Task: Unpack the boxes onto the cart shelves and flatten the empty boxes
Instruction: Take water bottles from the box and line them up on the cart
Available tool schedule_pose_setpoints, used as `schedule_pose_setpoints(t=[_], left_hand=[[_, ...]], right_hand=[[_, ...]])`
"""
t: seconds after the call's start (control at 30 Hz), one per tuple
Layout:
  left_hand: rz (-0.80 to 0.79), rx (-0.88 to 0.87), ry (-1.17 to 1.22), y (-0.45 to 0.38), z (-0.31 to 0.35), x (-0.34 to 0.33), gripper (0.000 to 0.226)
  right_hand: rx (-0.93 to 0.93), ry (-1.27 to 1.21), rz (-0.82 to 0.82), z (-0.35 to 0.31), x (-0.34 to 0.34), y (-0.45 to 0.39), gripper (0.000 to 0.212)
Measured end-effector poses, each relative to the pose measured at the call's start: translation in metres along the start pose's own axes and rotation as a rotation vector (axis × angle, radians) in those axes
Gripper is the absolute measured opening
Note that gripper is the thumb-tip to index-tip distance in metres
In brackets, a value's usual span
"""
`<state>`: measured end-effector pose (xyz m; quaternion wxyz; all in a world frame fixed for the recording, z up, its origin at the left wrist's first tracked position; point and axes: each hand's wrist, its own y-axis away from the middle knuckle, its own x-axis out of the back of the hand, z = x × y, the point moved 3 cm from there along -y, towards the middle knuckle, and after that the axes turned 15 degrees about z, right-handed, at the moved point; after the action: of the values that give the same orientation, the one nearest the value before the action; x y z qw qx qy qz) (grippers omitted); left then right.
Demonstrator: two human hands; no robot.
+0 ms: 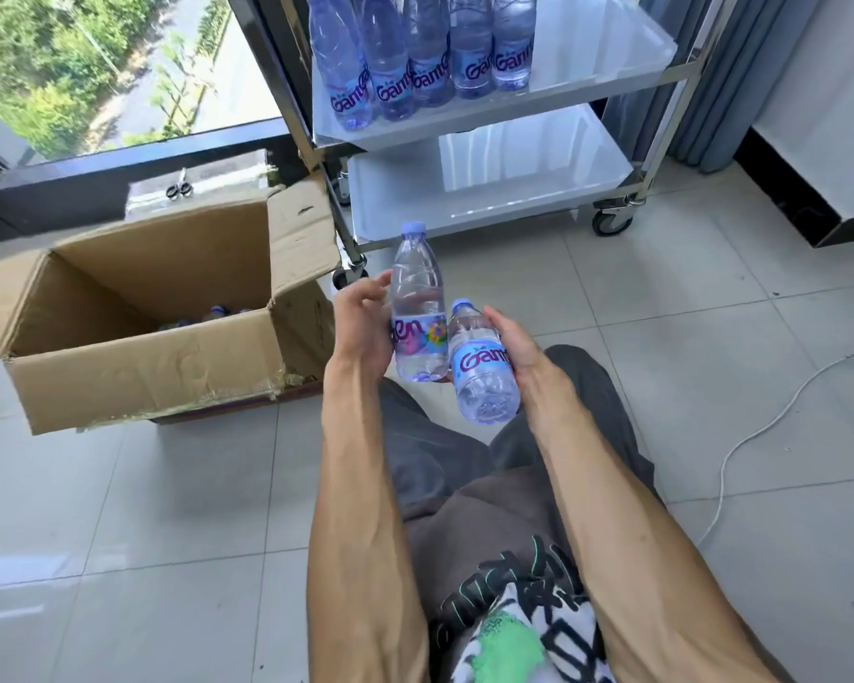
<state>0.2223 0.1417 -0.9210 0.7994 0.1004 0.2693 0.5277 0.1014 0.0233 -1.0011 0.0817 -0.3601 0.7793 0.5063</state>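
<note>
My left hand [366,322] grips a clear water bottle [416,288] with a pale blue cap, held nearly upright. My right hand [516,342] grips a second water bottle [484,372], tilted and touching the first at its base. Both are held above the floor in front of the steel cart [464,120]. Several matching bottles [415,56] stand on the left of the cart's upper visible shelf. The shelf below [489,189] is bare. An open cardboard box [159,313] sits on the floor to the left, with a few bottle caps [213,313] showing deep inside.
Scissors [179,187] lie on the window ledge behind the box. A white cable [760,426] runs over the tiled floor at right. Grey curtains [721,81] and a dark-based white cabinet [819,140] stand right of the cart. My legs occupy the lower centre.
</note>
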Motion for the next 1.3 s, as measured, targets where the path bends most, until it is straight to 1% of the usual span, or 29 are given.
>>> schedule_pose_setpoints(t=[0.03,0.07,0.13,0.2,0.27,0.3,0.33,0.37,0.43,0.5,0.57,0.67,0.73,0.8,0.83,0.93,0.97,1.0,1.07,1.13,1.23,1.3], left_hand=[[-0.028,0.005,-0.104,0.002,-0.002,-0.001,0.044],[-0.005,0.002,-0.177,0.001,-0.003,-0.002,0.044],[0.05,0.048,-0.187,-0.003,-0.007,-0.002,0.039],[0.039,0.147,-0.058,-0.004,-0.012,0.004,0.033],[0.041,0.178,0.154,-0.005,-0.019,0.011,0.023],[0.048,0.175,0.272,-0.003,-0.022,0.013,0.022],[0.055,0.176,0.365,-0.003,-0.025,0.016,0.027],[0.06,0.181,0.42,-0.004,-0.028,0.02,0.03],[0.038,0.203,0.425,-0.003,-0.031,0.026,0.029],[0.009,0.205,0.39,-0.003,-0.035,0.032,0.032],[0.001,0.202,0.404,-0.002,-0.037,0.034,0.033],[-0.006,0.21,0.438,0.0,-0.04,0.033,0.039],[-0.006,0.19,0.407,0.0,-0.04,0.031,0.045],[0.02,0.161,0.31,0.001,-0.037,0.027,0.049],[0.028,0.149,0.247,0.003,-0.035,0.024,0.046],[0.061,0.162,0.13,0.006,-0.037,0.018,0.024],[0.068,0.173,0.115,0.007,-0.038,0.017,0.019],[0.064,0.179,0.109,0.008,-0.039,0.017,0.017],[0.048,0.172,0.083,0.008,-0.039,0.016,0.023],[0.057,0.159,0.045,0.007,-0.04,0.016,0.029],[0.064,0.169,0.015,0.009,-0.046,0.015,0.037],[0.052,0.175,-0.002,0.008,-0.05,0.014,0.032]], right_hand=[[-0.006,-0.01,-0.039,-0.001,-0.003,0.0,0.052],[-0.008,-0.015,-0.085,-0.001,-0.006,0.001,0.055],[0.005,-0.009,-0.146,0.001,-0.011,0.003,0.055],[0.037,-0.017,-0.151,-0.003,-0.014,0.005,0.046],[0.085,-0.068,-0.152,-0.011,-0.019,0.009,0.04],[0.101,-0.073,-0.13,-0.015,-0.023,0.01,0.043],[0.11,-0.07,-0.092,-0.018,-0.025,0.01,0.046],[0.113,-0.08,-0.059,-0.019,-0.026,0.01,0.047],[0.108,-0.145,-0.016,-0.021,-0.023,0.008,0.049],[0.074,-0.186,-0.022,-0.021,-0.016,0.008,0.048],[0.045,-0.163,-0.056,-0.017,-0.011,0.01,0.041],[0.083,-0.108,-0.043,-0.01,-0.006,0.007,0.038],[0.105,-0.093,-0.02,-0.009,-0.007,0.006,0.029],[0.133,-0.067,0.008,-0.011,-0.009,0.005,0.029],[0.15,-0.058,0.022,-0.013,-0.009,0.005,0.033],[0.258,-0.085,0.048,-0.014,-0.006,0.004,0.055],[0.297,-0.101,0.051,-0.016,-0.004,0.004,0.059],[0.329,-0.115,0.052,-0.018,-0.002,0.005,0.059],[0.365,-0.117,0.06,-0.023,0.001,0.007,0.049],[0.358,-0.095,0.079,-0.028,0.002,0.01,0.042],[0.338,-0.115,0.082,-0.031,0.0,0.014,0.043],[0.337,-0.066,0.056,-0.033,0.0,0.017,0.04]])
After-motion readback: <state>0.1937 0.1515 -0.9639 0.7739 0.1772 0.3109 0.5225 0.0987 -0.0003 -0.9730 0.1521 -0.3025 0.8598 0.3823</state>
